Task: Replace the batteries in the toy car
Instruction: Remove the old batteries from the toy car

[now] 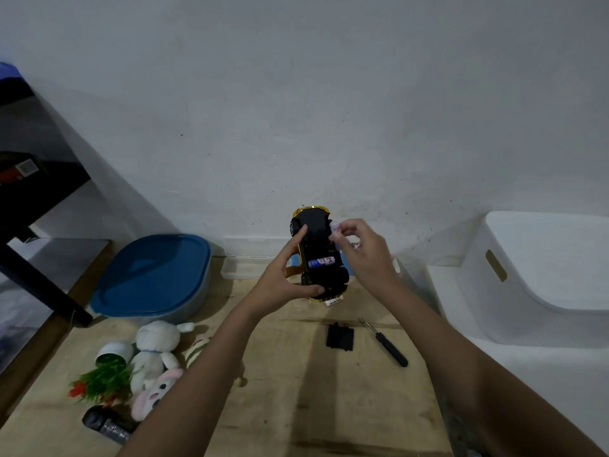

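Bare wood near the cover (340,336) and screwdriver (386,343); toys crowd the near left, white bin (540,275) walls the right. Left hand (283,275) clamped around the upturned car (318,255), raised above the table (329,407), one battery (321,261) seated. Right hand (365,252) pinching a second battery (336,228) at the car's far right edge, mostly hidden by fingers.

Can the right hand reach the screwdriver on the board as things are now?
Probably yes, but not at once: the right hand is pinching a battery beside the toy car. The screwdriver lies uncovered on the board below that hand.
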Motion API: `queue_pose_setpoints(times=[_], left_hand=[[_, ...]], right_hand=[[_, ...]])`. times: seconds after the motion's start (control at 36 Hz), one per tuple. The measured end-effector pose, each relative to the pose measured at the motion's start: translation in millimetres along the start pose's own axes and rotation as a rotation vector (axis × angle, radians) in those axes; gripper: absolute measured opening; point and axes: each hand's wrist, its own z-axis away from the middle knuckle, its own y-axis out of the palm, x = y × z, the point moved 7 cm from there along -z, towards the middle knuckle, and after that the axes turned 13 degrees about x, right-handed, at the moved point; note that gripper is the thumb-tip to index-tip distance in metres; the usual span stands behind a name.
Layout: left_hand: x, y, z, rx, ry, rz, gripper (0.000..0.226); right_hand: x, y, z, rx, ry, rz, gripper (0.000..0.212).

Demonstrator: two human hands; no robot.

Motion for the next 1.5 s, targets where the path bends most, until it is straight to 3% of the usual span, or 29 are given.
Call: queue_pose_setpoints(times=[0.11, 0.19, 0.53, 0.64, 0.75, 0.94, 1.31, 1.5], left_hand=[[2.1, -5.8, 0.2, -0.031, -0.02, -0.045, 0.103], [2.6, -6.1, 0.1, -0.039, -0.012, -0.042, 0.104], [0.0, -7.2, 1.2, -0.094, 0.004, -0.009, 0.103], [-1.6, -8.4, 2.2, -0.118, 0.009, -0.012, 0.102], [-2.9, -7.8, 3.5, -0.158, 0.02, -0.009, 0.103], [-10.7, -4.6, 3.9, -0.234, 0.093, 0.003, 0.103], [-15.6, 1.4, 4.6, -0.228, 0.116, -0.035, 0.103], [-16.3, 0.7, 4.7, -0.204, 0.111, -0.011, 0.102]], right_hand=[[-7.4, -11.3, -0.5, -0.115, 0.176, -0.381, 0.01], [-18.1, -10.4, 1.7, -0.099, 0.279, -0.57, 0.022], [-38.6, 0.1, 14.1, -0.187, 0.479, -0.871, 0.026], [-34.1, 1.9, 13.2, -0.043, 0.507, -0.647, 0.022], [-20.1, 8.3, 7.1, 0.07, 0.383, -0.374, 0.019], [-4.6, 10.8, 4.8, -0.05, 0.182, -0.008, 0.02], [-13.2, 9.0, 7.9, -0.117, 0.203, -0.198, 0.018], [-16.1, 10.2, 9.9, 0.009, 0.239, -0.404, 0.016]])
